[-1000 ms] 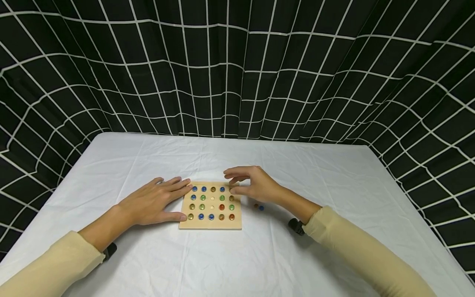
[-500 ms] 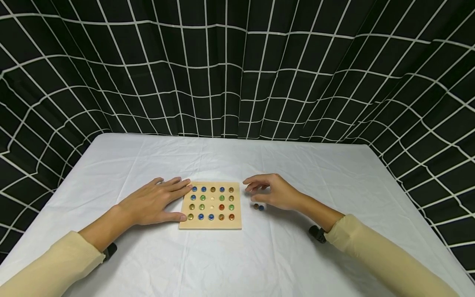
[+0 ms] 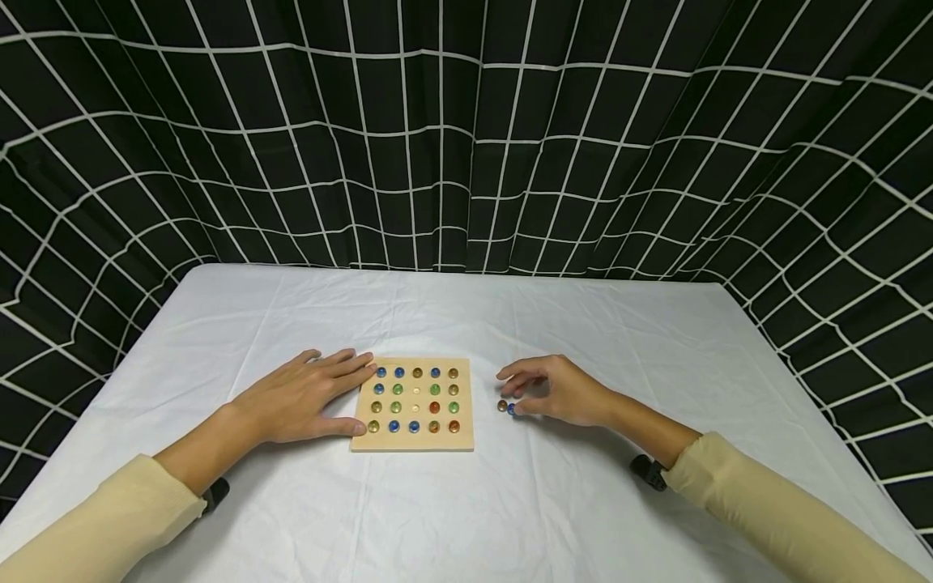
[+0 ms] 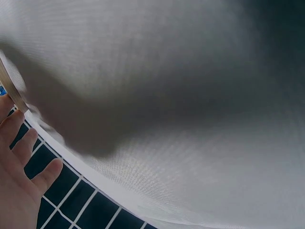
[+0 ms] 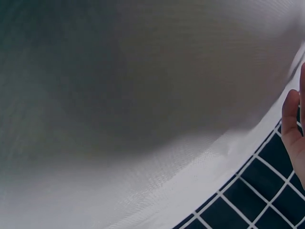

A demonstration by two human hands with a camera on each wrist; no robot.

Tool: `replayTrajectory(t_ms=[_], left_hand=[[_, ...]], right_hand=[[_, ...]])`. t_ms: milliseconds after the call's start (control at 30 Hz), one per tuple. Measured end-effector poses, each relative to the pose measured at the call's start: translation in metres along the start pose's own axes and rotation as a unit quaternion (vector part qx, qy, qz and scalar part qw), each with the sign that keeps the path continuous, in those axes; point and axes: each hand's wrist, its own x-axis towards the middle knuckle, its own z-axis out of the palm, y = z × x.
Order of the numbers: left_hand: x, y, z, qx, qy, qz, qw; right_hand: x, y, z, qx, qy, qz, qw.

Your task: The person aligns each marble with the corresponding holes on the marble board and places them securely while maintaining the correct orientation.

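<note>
A pale wooden board (image 3: pixel 408 441) lies on the white cloth in the head view, with rows of blue, green, amber and red glass marbles seated in it. Two hollows in its middle column show bare wood. My left hand (image 3: pixel 306 397) is spread at the board's left edge, fingertips and thumb resting on it. To the right of the board, my right hand (image 3: pixel 564 393) is low over the cloth, thumb and fingers apart. A blue marble (image 3: pixel 511 409) sits at its thumb tip; whether they touch I cannot tell. Beside it lies a brownish marble (image 3: pixel 501 406).
A white cloth (image 3: pixel 437 518) with creases covers the table. Behind and at the sides hangs a black curtain (image 3: pixel 466 146) with a white grid. Both wrist views show mostly shaded cloth, with each hand only at the frame's edge.
My right hand has moved from the board's upper right corner rightward and down to the two loose marbles. An amber marble shows in that corner now. The left hand stays in place.
</note>
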Motion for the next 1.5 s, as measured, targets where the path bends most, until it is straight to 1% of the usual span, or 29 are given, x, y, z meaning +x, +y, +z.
replayTrajectory(t_ms=[333,633,1100,1500], left_hand=[[-0.0001,-0.0004,0.0016,0.001,0.0,0.002,1.0],[-0.0003,0.0,0.0003,0.003,0.001,0.001,1.0],[-0.0003,0.0006,-0.0001,0.002,-0.001,-0.001,1.0],[-0.0007,0.0004,0.0003,0.001,0.002,0.001,1.0]], right_hand=[[-0.0007,0.005,0.0024,-0.004,-0.001,0.006,1.0],[-0.0013,0.003,0.0036,-0.017,-0.014,0.002,0.9998],[0.0009,0.0014,0.0035,-0.023,-0.014,0.001,0.9996],[0.006,-0.0037,0.002,-0.04,0.016,-0.015,0.9989]])
